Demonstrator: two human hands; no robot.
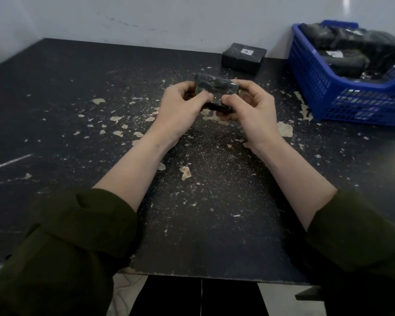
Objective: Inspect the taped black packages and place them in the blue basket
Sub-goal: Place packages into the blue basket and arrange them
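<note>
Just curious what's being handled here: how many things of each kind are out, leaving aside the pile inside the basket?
taped black package, gripped by left hand and right hand: 1
black block with a white label: 1
blue basket: 1
Total: 3
The piled packages inside are too blurred to count.

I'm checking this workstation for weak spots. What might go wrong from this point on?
1. The package, held in the left hand and right hand, is dark against the dark table; tape flaws may be missed.
2. The blue basket already holds a pile of packages; another could slide off.
3. The labelled black box nearby might be binned by mistake.
</note>
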